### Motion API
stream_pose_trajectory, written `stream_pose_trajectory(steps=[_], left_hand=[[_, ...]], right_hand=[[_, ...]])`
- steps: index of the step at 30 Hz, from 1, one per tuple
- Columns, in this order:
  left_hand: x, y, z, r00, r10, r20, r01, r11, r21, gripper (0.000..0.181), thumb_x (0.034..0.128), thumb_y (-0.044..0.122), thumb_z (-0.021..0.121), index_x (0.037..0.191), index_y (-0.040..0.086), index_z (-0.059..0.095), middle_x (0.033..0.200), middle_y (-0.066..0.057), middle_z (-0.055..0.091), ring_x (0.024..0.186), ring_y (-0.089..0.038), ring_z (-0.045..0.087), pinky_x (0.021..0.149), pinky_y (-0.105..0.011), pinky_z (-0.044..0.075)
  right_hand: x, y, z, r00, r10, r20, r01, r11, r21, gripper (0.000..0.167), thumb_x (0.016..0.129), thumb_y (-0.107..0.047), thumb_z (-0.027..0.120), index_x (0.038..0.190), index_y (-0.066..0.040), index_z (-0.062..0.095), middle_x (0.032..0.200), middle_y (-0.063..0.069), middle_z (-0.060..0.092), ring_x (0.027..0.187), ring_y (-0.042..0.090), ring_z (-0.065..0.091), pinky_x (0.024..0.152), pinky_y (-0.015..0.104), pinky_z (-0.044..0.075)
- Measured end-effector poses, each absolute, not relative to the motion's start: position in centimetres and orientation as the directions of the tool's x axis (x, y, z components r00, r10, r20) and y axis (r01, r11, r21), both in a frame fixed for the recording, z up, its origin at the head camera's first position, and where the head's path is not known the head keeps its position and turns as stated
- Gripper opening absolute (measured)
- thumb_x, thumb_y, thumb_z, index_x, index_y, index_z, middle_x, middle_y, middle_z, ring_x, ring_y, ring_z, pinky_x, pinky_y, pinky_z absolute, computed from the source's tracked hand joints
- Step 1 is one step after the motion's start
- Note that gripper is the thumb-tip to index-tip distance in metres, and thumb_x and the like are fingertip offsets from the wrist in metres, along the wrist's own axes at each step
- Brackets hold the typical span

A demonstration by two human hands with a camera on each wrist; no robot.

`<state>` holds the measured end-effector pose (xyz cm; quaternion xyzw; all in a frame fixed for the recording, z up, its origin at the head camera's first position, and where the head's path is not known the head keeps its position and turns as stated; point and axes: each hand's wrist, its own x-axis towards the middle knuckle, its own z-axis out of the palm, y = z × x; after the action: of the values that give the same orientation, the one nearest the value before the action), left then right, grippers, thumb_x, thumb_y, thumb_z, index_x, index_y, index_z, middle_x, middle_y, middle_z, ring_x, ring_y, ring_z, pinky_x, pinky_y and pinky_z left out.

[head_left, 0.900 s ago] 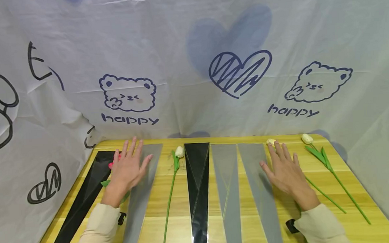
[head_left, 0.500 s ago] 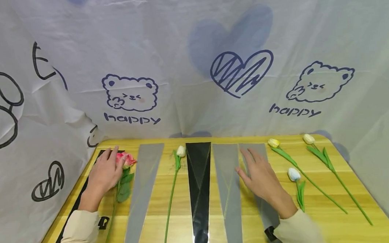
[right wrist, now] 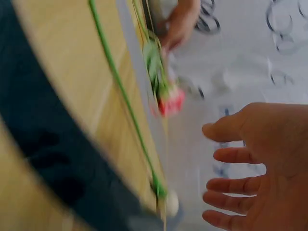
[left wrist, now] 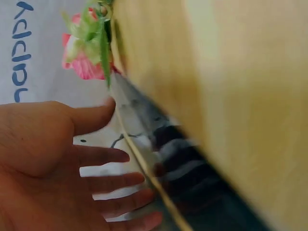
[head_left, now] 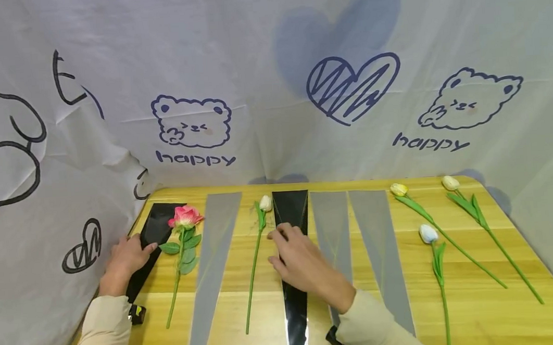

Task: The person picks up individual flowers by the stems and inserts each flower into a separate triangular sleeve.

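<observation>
At the table's left side, the left hand [head_left: 126, 257] is over the edge of a black folded strip [head_left: 157, 225], fingers relaxed and slightly spread in the left wrist view, holding nothing. A pink rose [head_left: 186, 217] lies just right of that hand. The right hand [head_left: 302, 257] is above the middle black strip [head_left: 295, 307], its fingers loosely bent and apart, with nothing in them. Left of it lies a white tulip [head_left: 265, 203] with a long green stem. In the right wrist view the palm [right wrist: 284, 159] shows bare.
Grey strips [head_left: 215, 248] lie on the wooden table [head_left: 236, 305], one left and two right of the middle. At the right are a yellow tulip [head_left: 399, 189], a blue-white tulip [head_left: 428, 234] and another white tulip [head_left: 450, 182]. A drawn-on white cloth [head_left: 263, 90] hangs behind and at the sides.
The left hand has moved left and down off the rose, uncovering it. The right hand has swept left from the right-hand flowers to the middle black strip. The head view has shifted slightly.
</observation>
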<state>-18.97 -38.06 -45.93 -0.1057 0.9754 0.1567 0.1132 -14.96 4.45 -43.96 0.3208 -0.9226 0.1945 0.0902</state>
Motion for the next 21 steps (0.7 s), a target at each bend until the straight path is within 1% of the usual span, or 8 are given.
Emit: stream_pose_trajectory(steps=[2, 5, 7, 9, 11, 14, 18, 21], left_hand=[[-18.7, -38.3, -46.4, -0.945, -0.180, -0.274, -0.259, 0.922, 0.288, 0.071, 0.1088, 0.033, 0.049, 0.149, -0.021, 0.027, 0.147, -0.047, 0.020, 0.130, -0.069, 0.024, 0.099, -0.077, 0.031], [-18.4, -38.6, -46.9, -0.941, -0.208, -0.268, -0.285, 0.913, 0.293, 0.068, 0.1073, 0.034, 0.053, 0.147, -0.017, 0.034, 0.148, -0.043, 0.022, 0.131, -0.066, 0.025, 0.097, -0.078, 0.032], [-18.2, -38.7, -47.0, -0.939, -0.232, -0.253, -0.302, 0.909, 0.287, 0.063, 0.1054, 0.032, 0.057, 0.143, -0.016, 0.041, 0.143, -0.043, 0.026, 0.129, -0.065, 0.026, 0.095, -0.077, 0.034], [-18.2, -38.7, -47.1, -0.936, -0.257, -0.241, -0.321, 0.904, 0.284, 0.061, 0.1035, 0.031, 0.061, 0.139, -0.016, 0.045, 0.137, -0.043, 0.028, 0.126, -0.064, 0.028, 0.093, -0.076, 0.035], [-18.2, -38.8, -47.0, -0.934, -0.273, -0.229, -0.333, 0.897, 0.289, 0.061, 0.1023, 0.031, 0.064, 0.137, -0.016, 0.046, 0.132, -0.043, 0.029, 0.123, -0.065, 0.029, 0.092, -0.077, 0.036], [-18.4, -38.8, -46.8, -0.934, -0.287, -0.213, -0.343, 0.886, 0.312, 0.062, 0.1010, 0.030, 0.067, 0.138, -0.016, 0.047, 0.130, -0.045, 0.029, 0.120, -0.065, 0.032, 0.091, -0.076, 0.037], [-18.4, -38.6, -46.6, -0.936, -0.289, -0.199, -0.341, 0.880, 0.330, 0.067, 0.0994, 0.028, 0.070, 0.142, -0.017, 0.045, 0.131, -0.047, 0.031, 0.116, -0.065, 0.038, 0.091, -0.073, 0.040], [-18.1, -38.7, -46.8, -0.940, -0.282, -0.190, -0.332, 0.884, 0.330, 0.067, 0.0976, 0.027, 0.072, 0.141, -0.017, 0.046, 0.133, -0.048, 0.035, 0.117, -0.064, 0.042, 0.094, -0.071, 0.041]], right_hand=[[-14.6, 2.1, -43.9, -0.763, -0.591, 0.262, -0.645, 0.720, -0.256, 0.037, 0.101, -0.026, 0.068, 0.133, -0.008, 0.060, 0.138, 0.017, 0.054, 0.119, 0.033, 0.056, 0.088, 0.043, 0.054], [-14.0, -1.5, -44.0, -0.745, -0.628, 0.225, -0.666, 0.716, -0.207, 0.038, 0.099, -0.026, 0.070, 0.132, -0.010, 0.062, 0.136, 0.015, 0.056, 0.117, 0.029, 0.056, 0.086, 0.037, 0.054], [-13.5, -3.8, -44.1, -0.731, -0.655, 0.192, -0.683, 0.700, -0.210, 0.037, 0.099, -0.027, 0.070, 0.132, -0.011, 0.063, 0.132, 0.013, 0.058, 0.112, 0.026, 0.057, 0.083, 0.032, 0.054], [-13.1, -6.0, -44.4, -0.713, -0.683, 0.157, -0.697, 0.670, -0.254, 0.033, 0.099, -0.026, 0.069, 0.129, -0.012, 0.065, 0.123, 0.009, 0.061, 0.102, 0.021, 0.059, 0.074, 0.026, 0.052], [-12.8, -8.2, -44.8, -0.705, -0.699, 0.124, -0.695, 0.644, -0.320, 0.025, 0.100, -0.024, 0.067, 0.122, -0.012, 0.068, 0.112, 0.005, 0.063, 0.091, 0.016, 0.059, 0.065, 0.023, 0.049], [-12.7, -11.0, -45.4, -0.702, -0.705, 0.099, -0.679, 0.620, -0.394, 0.011, 0.101, -0.021, 0.065, 0.098, -0.011, 0.069, 0.085, 0.000, 0.061, 0.068, 0.009, 0.051, 0.052, 0.020, 0.039], [-12.9, -14.3, -46.4, -0.721, -0.692, 0.041, -0.643, 0.645, -0.412, 0.037, 0.103, -0.024, 0.062, 0.067, -0.015, 0.055, 0.057, -0.004, 0.045, 0.046, 0.008, 0.038, 0.042, 0.022, 0.032], [-12.8, -16.3, -47.1, -0.761, -0.649, -0.028, -0.592, 0.710, -0.381, 0.047, 0.103, -0.032, 0.061, 0.060, -0.019, 0.051, 0.052, -0.005, 0.043, 0.043, 0.009, 0.042, 0.041, 0.026, 0.037]])
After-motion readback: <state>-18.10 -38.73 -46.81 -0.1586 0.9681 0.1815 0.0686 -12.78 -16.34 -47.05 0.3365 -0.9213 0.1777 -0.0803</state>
